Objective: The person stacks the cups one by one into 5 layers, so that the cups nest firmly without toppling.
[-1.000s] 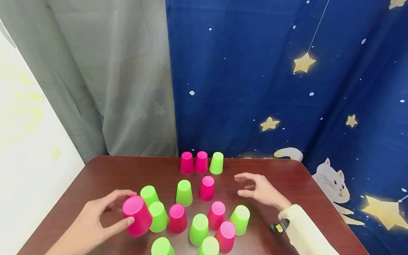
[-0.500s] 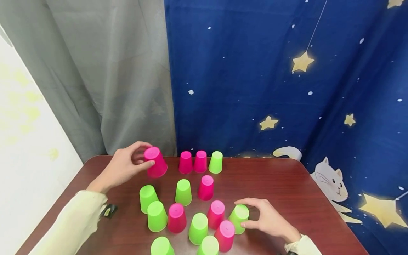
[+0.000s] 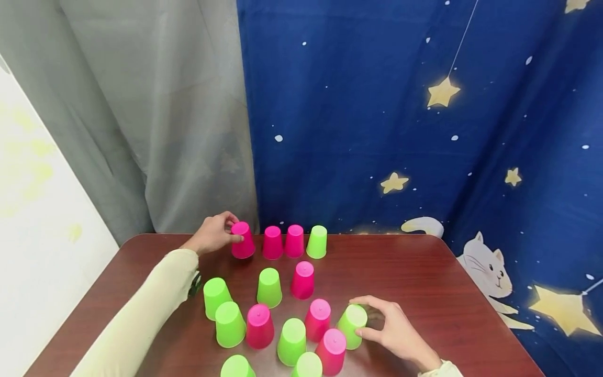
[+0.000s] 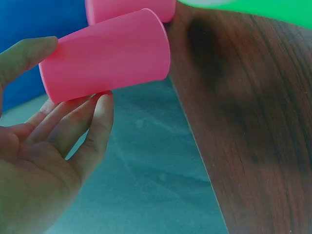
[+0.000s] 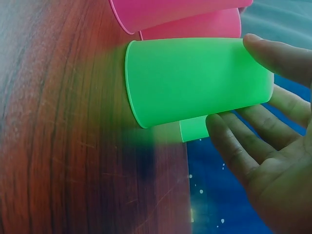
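Note:
At the back left of the table, my left hand [image 3: 214, 234] holds an upside-down pink cup [image 3: 243, 242] between thumb and fingers. That cup stands at the left end of a row with two pink cups [image 3: 283, 242] and a green cup [image 3: 317, 242]. Whether its rim touches the table, I cannot tell. Over on the right, my right hand [image 3: 395, 327] has thumb and fingers around an upside-down green cup [image 3: 350, 324]. The right wrist view shows the thumb on one side of this green cup [image 5: 195, 78] and the fingertips on the other.
Several more upside-down cups stand across the middle and front, among them a pink cup [image 3: 302, 280] and a green cup [image 3: 269, 288]. Close to the right hand's cup is another pink cup [image 3: 332, 351]. A blue curtain [image 3: 348, 115] hangs behind the dark wooden table [image 3: 400, 262].
My left hand has carried the pink cup from the front left to the back row. My right hand has come down and forward onto the green cup, which has barely moved.

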Demonstrator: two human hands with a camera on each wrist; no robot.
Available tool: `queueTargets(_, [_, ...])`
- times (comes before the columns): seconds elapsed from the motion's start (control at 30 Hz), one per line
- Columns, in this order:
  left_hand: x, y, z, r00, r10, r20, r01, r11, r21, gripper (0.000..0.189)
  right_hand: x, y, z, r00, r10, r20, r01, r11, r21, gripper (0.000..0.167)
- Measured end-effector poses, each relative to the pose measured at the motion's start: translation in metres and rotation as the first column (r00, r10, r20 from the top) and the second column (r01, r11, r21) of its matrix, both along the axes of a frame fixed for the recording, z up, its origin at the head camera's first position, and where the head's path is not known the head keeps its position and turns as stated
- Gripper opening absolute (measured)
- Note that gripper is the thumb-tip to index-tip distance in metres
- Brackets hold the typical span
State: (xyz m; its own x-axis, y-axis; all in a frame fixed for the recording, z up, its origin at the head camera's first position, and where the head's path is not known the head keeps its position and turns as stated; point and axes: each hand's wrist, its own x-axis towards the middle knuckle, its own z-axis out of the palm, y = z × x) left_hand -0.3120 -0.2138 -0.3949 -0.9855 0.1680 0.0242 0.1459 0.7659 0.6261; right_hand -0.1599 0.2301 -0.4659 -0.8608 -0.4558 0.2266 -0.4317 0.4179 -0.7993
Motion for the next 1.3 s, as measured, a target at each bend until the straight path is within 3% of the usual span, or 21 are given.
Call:
queueTargets(0.2, [-0.014, 0.011, -0.010, 0.998, -0.020, 0.056, 0.025, 0.996, -0.083, 0.046, -0.001, 0.000, -0.003, 0.999, 0.002, -0.051, -0.003, 1.000, -0.029, 0.050])
queueTargets(0.33, [-0.020, 0.012, -0.010, 0.992, -0.048, 0.121, 0.064, 0.990, -0.128, 0.044, -0.002, 0.000, -0.005, 0.998, 0.008, -0.066, -0.011, 0.999, -0.046, 0.045])
queueTargets(0.47, [-0.024, 0.012, -0.008, 0.989, -0.057, 0.136, 0.078, 0.985, -0.153, 0.042, -0.003, 0.000, -0.006, 0.999, 0.012, -0.048, -0.014, 0.999, -0.051, 0.043])
queueTargets(0.8, [-0.029, 0.022, -0.013, 0.973, -0.037, 0.230, 0.050, 0.997, -0.050, 0.043, -0.005, 0.001, -0.007, 1.000, -0.003, -0.024, 0.002, 0.999, -0.050, 0.042])
queueTargets(0.97, [-0.031, 0.027, -0.012, 0.969, -0.016, 0.248, 0.033, 0.997, -0.066, 0.044, -0.011, 0.001, -0.002, 0.999, -0.010, -0.031, 0.008, 0.999, -0.046, 0.042])
queueTargets(1.13, [-0.028, 0.024, -0.007, 0.964, -0.020, 0.266, 0.048, 0.994, -0.098, 0.053, -0.024, 0.000, 0.005, 0.999, -0.027, -0.047, 0.025, 0.999, -0.042, 0.043])
queueTargets(1.3, [-0.010, 0.010, 0.008, 0.970, -0.090, 0.224, 0.131, 0.975, -0.177, 0.063, -0.050, -0.003, 0.014, 0.997, -0.042, -0.059, 0.041, 0.999, -0.013, 0.043])
